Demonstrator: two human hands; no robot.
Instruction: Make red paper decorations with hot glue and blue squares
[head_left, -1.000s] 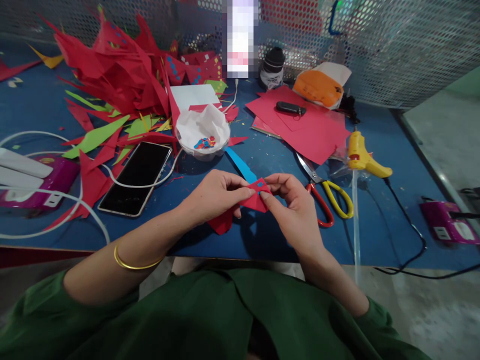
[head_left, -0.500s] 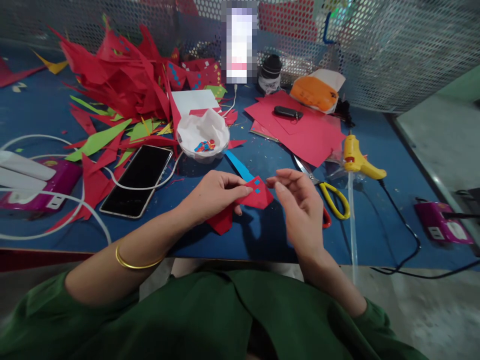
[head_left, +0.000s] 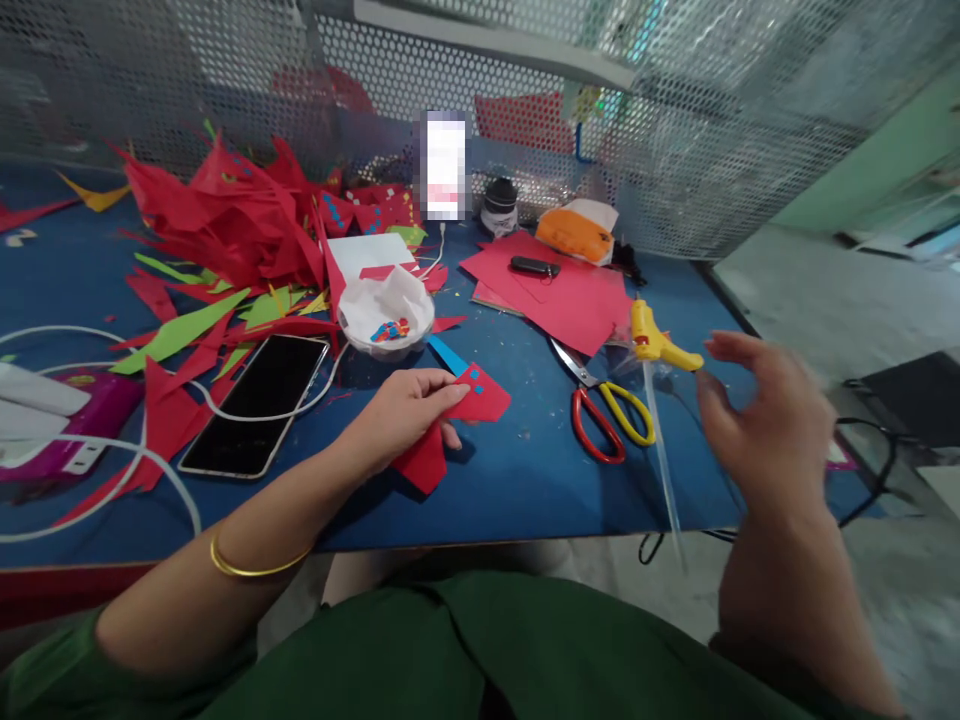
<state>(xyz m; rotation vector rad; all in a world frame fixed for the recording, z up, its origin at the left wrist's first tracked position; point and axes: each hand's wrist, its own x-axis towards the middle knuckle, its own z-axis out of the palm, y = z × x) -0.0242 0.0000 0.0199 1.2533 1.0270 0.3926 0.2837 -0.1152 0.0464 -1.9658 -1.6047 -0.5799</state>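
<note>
My left hand [head_left: 412,412] pinches a folded red paper piece [head_left: 487,397] between thumb and fingers. Small blue squares dot its top, and a lower red flap hangs under the hand. Just behind it lies a blue strip [head_left: 445,354]. Out to the right, my right hand [head_left: 772,430] is open and slightly blurred, thumb and fingers apart, close to the handle of a yellow glue gun [head_left: 657,342]. A clear glue stick [head_left: 661,465] trails from the gun toward the table's front edge.
Scissors [head_left: 596,420] with red and yellow handles lie between my hands. A paper-lined bowl [head_left: 386,315] holds small coloured bits. Left are a black phone [head_left: 259,405], white cables and a heap of red paper [head_left: 225,210]. Red sheets [head_left: 559,295] lie behind; mesh [head_left: 390,70] closes the back.
My right hand has left the red paper piece and moved right, to beside the glue gun's handle. My left hand still holds the piece. The view has turned right.
</note>
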